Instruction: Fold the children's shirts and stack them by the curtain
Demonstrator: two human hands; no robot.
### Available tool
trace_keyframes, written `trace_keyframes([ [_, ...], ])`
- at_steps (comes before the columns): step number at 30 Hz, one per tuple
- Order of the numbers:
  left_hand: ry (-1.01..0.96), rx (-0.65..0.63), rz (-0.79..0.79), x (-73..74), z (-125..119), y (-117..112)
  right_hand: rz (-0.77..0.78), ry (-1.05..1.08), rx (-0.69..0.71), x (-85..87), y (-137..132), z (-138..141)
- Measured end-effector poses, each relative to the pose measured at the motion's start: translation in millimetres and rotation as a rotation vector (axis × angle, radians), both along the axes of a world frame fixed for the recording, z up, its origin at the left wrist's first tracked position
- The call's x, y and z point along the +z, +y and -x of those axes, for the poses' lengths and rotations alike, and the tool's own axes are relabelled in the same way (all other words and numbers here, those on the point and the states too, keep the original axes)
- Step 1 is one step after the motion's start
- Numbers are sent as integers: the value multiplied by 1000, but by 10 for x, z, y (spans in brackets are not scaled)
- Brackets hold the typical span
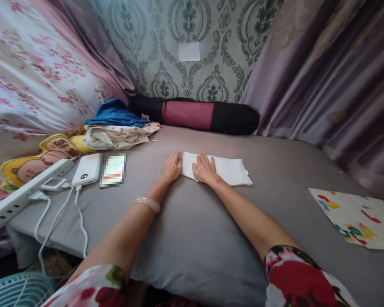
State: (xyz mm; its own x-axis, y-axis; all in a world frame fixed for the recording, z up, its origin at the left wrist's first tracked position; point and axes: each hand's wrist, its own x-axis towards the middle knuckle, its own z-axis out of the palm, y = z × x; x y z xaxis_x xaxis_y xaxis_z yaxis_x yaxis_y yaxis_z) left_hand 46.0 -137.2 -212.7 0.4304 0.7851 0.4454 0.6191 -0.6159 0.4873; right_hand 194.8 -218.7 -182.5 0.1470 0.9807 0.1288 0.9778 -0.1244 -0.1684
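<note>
A: Bright in here, isn't it? Soft, even daylight, no hard glare anywhere.

B: Yes. The floral cloth [35,72] on the left looks a bit washed out, yet the white cloth [227,170] still shows its folds. Only faint, soft shadows on the grey sheet [192,238].

A: The edges bow, though; the power strip [25,189] stretches long at the left.

B: And one small rectangle [113,170] beside the power bank [87,169] is pixelated. The lower left corner goes dim.

Both arms reach straight out, and the left hand [172,167] and right hand [205,169] lie flat, palms down, side by side.
</note>
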Motion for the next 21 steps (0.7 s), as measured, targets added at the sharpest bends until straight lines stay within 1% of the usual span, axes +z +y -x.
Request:
trace_keyframes([
  [4, -17, 2, 5, -10, 2, 12, 26, -1, 8, 79, 24, 55],
  [8, -21, 4, 2, -16, 5, 20, -4, 5, 58, 135, 89, 184],
  [12, -15, 22, 14, -33, 13, 40, -19, 44, 62, 88, 134, 289],
  [16, -50, 32, 31, -74, 21, 75, -37, 40, 52, 21, 140, 308],
  [21, -73, 43, 39, -83, 15, 83, -22, 39, 49, 24, 132, 303],
])
